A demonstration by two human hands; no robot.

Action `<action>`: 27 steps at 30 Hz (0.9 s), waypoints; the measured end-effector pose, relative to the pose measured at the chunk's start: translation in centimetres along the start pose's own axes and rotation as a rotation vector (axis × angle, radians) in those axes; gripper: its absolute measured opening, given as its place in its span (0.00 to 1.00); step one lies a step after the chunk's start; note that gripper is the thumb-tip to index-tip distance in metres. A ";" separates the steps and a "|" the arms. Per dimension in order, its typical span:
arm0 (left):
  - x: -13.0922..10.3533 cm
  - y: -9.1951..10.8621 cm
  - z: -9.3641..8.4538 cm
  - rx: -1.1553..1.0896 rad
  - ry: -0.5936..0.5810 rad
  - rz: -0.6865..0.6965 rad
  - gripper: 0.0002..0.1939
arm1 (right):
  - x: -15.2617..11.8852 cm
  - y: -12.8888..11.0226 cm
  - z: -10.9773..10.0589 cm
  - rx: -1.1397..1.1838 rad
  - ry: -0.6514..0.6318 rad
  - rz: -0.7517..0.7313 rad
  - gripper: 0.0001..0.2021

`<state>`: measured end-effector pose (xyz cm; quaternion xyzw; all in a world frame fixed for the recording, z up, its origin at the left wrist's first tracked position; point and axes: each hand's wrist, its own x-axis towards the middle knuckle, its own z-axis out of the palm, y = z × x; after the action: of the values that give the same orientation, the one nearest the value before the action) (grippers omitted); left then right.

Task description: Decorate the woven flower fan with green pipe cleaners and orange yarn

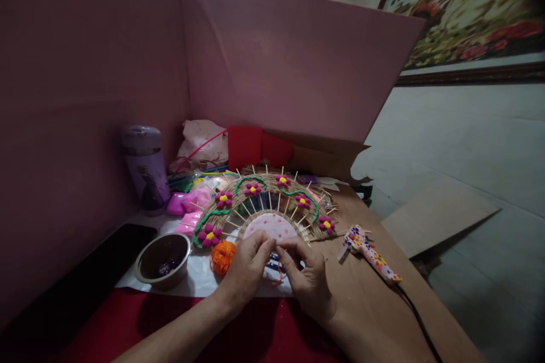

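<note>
My left hand (249, 266) and my right hand (309, 279) meet at the fingertips, both closed in a pinch. An orange yarn strand (280, 275) hangs below the pinched fingers; the gripped part is too small to see clearly. Beside my left hand lies an orange yarn ball (222, 257). Just beyond the fingers stands a fan-shaped piece of woven twine (251, 182) on thin sticks. It carries purple felt-like flowers (223, 199) with yellow centres, curved green cords (317, 207) and a dotted pink half-round (272, 224), partly hidden by my hands.
A bowl (163, 261) holding something dark and a black phone-like slab (85, 278) lie left. A purple tumbler (147, 173) stands behind them. A flower-patterned glue gun (372, 255) with a black cable lies right. Pink board walls (289, 57) rise behind, with pink packets (191, 201) below.
</note>
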<state>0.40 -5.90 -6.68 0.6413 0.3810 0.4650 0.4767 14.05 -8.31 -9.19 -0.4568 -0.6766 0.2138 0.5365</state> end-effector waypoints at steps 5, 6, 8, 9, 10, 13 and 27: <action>-0.1 0.2 -0.1 0.038 0.020 -0.044 0.18 | 0.2 0.0 -0.1 -0.017 0.001 -0.009 0.06; -0.1 0.2 -0.1 0.050 0.024 -0.048 0.19 | 0.2 -0.1 -0.1 -0.022 -0.005 -0.017 0.06; 0.0 0.1 -0.1 0.061 0.033 -0.051 0.21 | 0.1 -0.4 -0.2 -0.029 -0.020 -0.035 0.05; 0.0 0.0 -0.1 0.054 0.039 -0.056 0.21 | 0.1 -0.5 -0.2 -0.029 -0.025 -0.044 0.05; 0.0 0.0 -0.1 0.041 0.040 -0.064 0.22 | 0.0 -0.7 -0.2 -0.027 -0.026 -0.050 0.05; 0.0 0.2 -0.1 0.006 0.033 -0.071 0.24 | -0.2 -0.9 -0.2 -0.010 -0.015 -0.053 0.05; -0.4 0.2 0.1 0.109 0.014 -0.046 0.20 | -0.1 -0.3 -0.3 0.006 0.005 -0.067 0.04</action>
<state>0.36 -6.39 -6.62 0.6542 0.4238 0.4371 0.4487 14.16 -8.65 -8.91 -0.4327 -0.6896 0.1968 0.5464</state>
